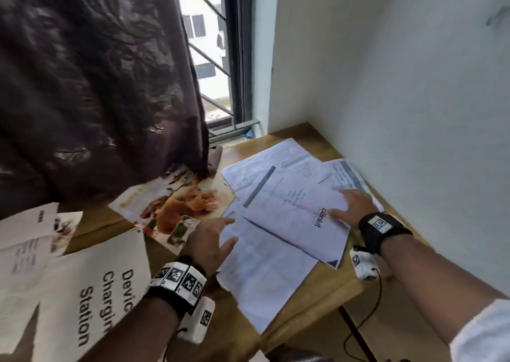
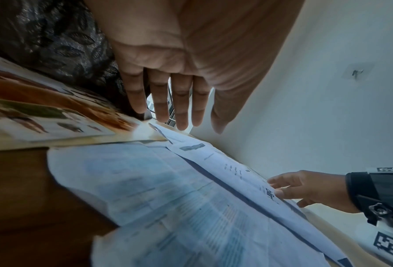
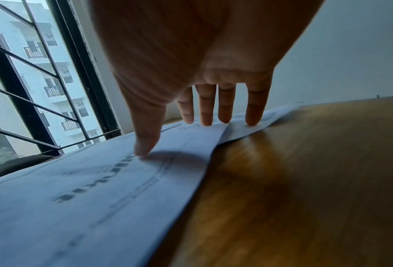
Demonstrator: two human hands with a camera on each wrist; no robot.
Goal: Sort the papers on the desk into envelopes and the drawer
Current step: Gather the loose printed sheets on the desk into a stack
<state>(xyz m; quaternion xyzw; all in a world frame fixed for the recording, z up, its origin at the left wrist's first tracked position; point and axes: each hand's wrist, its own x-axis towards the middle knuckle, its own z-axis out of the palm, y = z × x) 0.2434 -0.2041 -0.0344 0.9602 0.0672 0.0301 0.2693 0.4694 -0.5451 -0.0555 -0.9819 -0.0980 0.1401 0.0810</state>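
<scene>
Several papers lie spread on the wooden desk [image 1: 325, 303]. A white sheet printed "blinkit" [image 1: 289, 207] lies on top, over a densely printed sheet [image 1: 262, 276]. My right hand [image 1: 345, 203] presses its spread fingers and thumb on the blinkit sheet's right end; its fingertips [image 3: 251, 122] touch the paper [image 3: 87, 180]. My left hand [image 1: 220, 233] hangs with straight fingers [image 2: 181, 112] over the printed sheet's [image 2: 167, 189] left edge and holds nothing. A food flyer [image 1: 176, 204] and a "Device Charging Station" sheet [image 1: 91, 292] lie to the left.
More printed sheets [image 1: 273, 156] lie at the back by the window [image 1: 212, 58], and one with a grey header [image 1: 349, 175] by the white wall [image 1: 414, 99]. A dark curtain [image 1: 96, 85] hangs over the desk's left. Small leaflets [image 1: 27, 237] lie far left.
</scene>
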